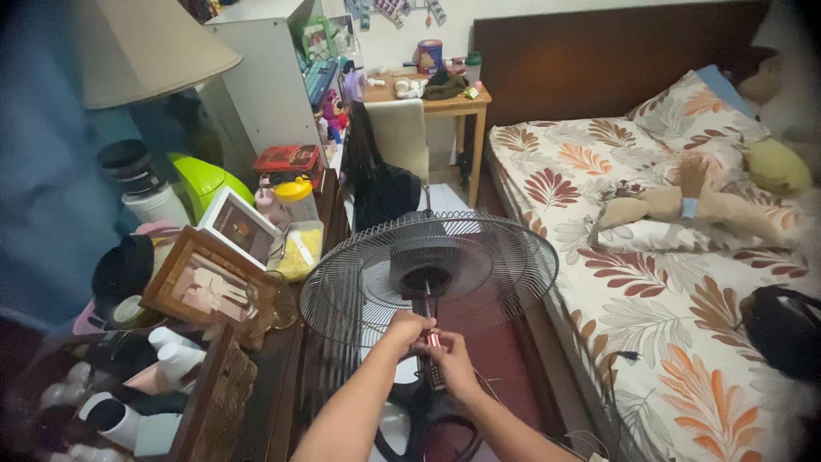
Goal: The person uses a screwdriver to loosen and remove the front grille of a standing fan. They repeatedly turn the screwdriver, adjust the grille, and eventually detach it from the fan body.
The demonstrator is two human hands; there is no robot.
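Okay, landmark is the fan guard [428,272], the round wire grille lying flat, face up, mid-frame. Far left of it: beige lampshade [145,47], green helmet-like thing [205,184], two framed pictures [209,274] leaning on a cluttered dark shelf. Just left of the guard's rim, a clear jar with a yellow lid [298,231]. At the guard's near edge, my left hand [408,329], fingers curled shut around a thin screwdriver [428,321] whose shaft runs up to the guard's dark hub. Touching it on the right, my right hand [451,364], fingers closed on the same tool's lower handle. Behind the guard, a chair and a small wooden desk [449,103]. Right of the guard, a bed with a leaf-print sheet [684,282].
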